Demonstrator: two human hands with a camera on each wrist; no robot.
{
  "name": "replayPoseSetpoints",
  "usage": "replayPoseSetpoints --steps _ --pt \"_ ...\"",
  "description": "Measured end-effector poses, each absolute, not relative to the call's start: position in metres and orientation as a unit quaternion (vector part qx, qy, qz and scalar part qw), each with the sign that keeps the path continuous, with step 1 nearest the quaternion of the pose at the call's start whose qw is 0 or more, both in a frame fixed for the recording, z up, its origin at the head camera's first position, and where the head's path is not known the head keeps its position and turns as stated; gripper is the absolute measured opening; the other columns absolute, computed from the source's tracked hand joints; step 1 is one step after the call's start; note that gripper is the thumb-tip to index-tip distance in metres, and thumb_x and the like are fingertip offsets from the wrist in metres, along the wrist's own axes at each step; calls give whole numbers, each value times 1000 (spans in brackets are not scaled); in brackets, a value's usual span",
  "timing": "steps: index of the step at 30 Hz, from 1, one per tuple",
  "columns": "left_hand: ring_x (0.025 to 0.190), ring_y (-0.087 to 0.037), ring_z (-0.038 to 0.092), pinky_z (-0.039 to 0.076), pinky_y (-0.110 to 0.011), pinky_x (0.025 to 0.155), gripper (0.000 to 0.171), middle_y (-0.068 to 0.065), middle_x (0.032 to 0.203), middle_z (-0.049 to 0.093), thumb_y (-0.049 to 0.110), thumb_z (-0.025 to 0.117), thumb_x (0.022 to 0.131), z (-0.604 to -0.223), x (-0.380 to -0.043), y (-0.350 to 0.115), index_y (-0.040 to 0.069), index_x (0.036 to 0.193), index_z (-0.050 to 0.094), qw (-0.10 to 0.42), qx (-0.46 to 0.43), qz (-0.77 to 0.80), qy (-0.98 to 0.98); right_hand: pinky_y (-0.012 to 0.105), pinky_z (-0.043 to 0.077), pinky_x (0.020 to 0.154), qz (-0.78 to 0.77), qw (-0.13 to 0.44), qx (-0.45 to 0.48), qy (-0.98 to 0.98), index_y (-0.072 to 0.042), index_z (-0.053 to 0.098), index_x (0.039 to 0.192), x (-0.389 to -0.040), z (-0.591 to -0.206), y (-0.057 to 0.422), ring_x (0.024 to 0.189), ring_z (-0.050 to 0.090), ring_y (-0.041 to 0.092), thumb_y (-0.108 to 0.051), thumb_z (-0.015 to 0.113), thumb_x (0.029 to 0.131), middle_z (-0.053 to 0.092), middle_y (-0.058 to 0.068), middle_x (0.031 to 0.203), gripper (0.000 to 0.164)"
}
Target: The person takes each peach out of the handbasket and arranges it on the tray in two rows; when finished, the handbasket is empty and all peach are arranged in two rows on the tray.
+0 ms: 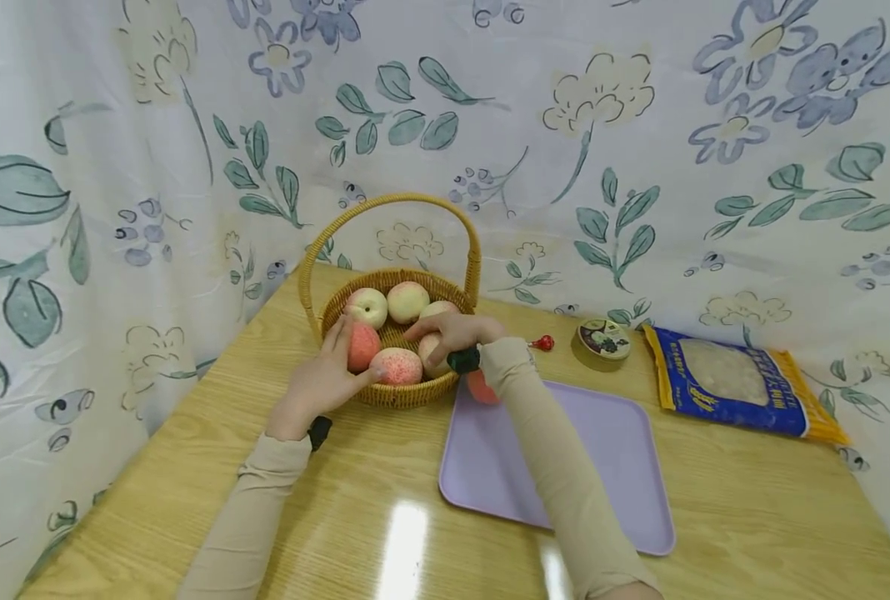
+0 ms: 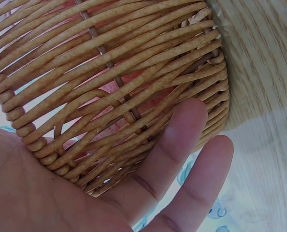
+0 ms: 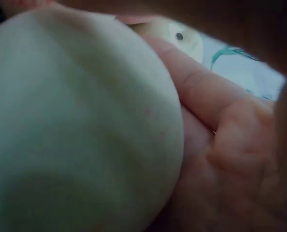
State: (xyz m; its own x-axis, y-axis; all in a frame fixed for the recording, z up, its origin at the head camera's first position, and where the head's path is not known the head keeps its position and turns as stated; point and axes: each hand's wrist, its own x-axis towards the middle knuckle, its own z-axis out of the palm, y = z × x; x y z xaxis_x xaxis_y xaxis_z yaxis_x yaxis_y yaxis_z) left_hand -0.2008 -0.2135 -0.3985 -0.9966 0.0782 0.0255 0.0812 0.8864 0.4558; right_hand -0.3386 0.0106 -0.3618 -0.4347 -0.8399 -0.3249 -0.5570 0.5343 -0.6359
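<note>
A wicker basket [image 1: 403, 398] with a tall handle holds several peaches. My left hand [image 1: 317, 379] lies against the basket's left side, thumb by a speckled peach [image 1: 397, 367] and fingers near a pink peach [image 1: 364, 346]. In the left wrist view, two fingers [image 2: 182, 130] extend loosely along the outside of the woven wall. My right hand [image 1: 456, 331] reaches over the basket's right side and holds a pale peach [image 1: 432, 354] between thumb and fingers. That peach [image 3: 85, 121] fills much of the right wrist view, close against the hand.
Right of the basket lies a lilac tray [image 1: 617, 450], crossed by my right sleeve. A pink peach [image 1: 482, 389] shows at the tray's corner beneath the sleeve. Behind are a small red-ended item [image 1: 542, 342], a round tin [image 1: 602, 342] and a blue-yellow bag [image 1: 737, 379]. Patterned curtain encloses the table.
</note>
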Motion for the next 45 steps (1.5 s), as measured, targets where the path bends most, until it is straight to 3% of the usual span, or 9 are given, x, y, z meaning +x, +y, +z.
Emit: replayPoseSetpoints --steps 6,10,16,18,21,26,33,37,45 --pt "108 -48 61 52 -43 63 104 -22 162 5 67 49 90 -398 -203 -211 2 156 0 8 -44 -236 -971 26 43 100 -255 284 -412 827 -12 64 126 -340 -362 18 122 51 14 -12 76 79 60 1 132 49" --pt "114 -49 58 53 -45 68 104 -21 163 3 68 48 90 -400 -203 -212 3 156 -1 -2 -49 -241 -969 28 41 102 -290 261 -388 835 -10 64 126 -337 -363 24 122 51 16 -16 68 87 59 3 134 40" --pt "124 -51 50 53 -52 79 105 -21 163 1 66 49 90 -402 -204 -215 3 155 -2 -3 -50 -246 -968 37 53 85 -528 319 -255 744 -9 46 143 -336 -365 36 104 58 22 -34 40 103 53 13 132 47" --pt "127 -51 46 51 -55 84 104 -21 163 0 64 51 90 -402 -204 -214 2 155 -2 -5 -50 -249 -967 44 55 84 -587 341 -219 701 -10 37 148 -334 -364 45 104 58 23 -39 31 104 48 13 132 53" --pt "132 -52 40 48 -59 90 104 -21 163 -2 62 52 91 -400 -204 -213 1 155 -2 -12 -51 -253 -966 46 55 85 -631 348 -207 662 -12 33 150 -338 -373 62 102 59 23 -48 28 103 48 9 130 60" --pt "133 -54 37 46 -61 92 105 -22 162 -3 64 49 91 -398 -205 -214 0 155 -4 -13 -56 -254 -965 45 53 86 -683 317 -181 632 -10 25 151 -325 -371 94 101 60 21 -42 25 105 47 6 125 57" --pt "134 -54 36 43 -62 95 105 -23 162 -2 64 48 92 -398 -205 -215 -1 154 -4 -13 -57 -251 -966 37 54 84 -748 246 -158 596 -25 43 134 -315 -388 148 103 60 18 -23 26 103 49 -1 127 35" --pt "133 -55 36 43 -63 95 106 -24 162 -2 66 47 91 -398 -205 -214 -1 154 -5 -15 -56 -248 -967 31 54 80 -779 190 -137 581 -26 44 134 -309 -403 172 106 59 13 -16 32 102 48 -6 130 35" --pt "132 -56 36 44 -63 93 106 -25 162 -3 67 46 91 -396 -205 -212 0 154 -7 -20 -58 -243 -968 28 54 81 -811 140 -125 554 -25 52 122 -300 -438 193 107 59 9 2 38 98 52 -5 128 38"
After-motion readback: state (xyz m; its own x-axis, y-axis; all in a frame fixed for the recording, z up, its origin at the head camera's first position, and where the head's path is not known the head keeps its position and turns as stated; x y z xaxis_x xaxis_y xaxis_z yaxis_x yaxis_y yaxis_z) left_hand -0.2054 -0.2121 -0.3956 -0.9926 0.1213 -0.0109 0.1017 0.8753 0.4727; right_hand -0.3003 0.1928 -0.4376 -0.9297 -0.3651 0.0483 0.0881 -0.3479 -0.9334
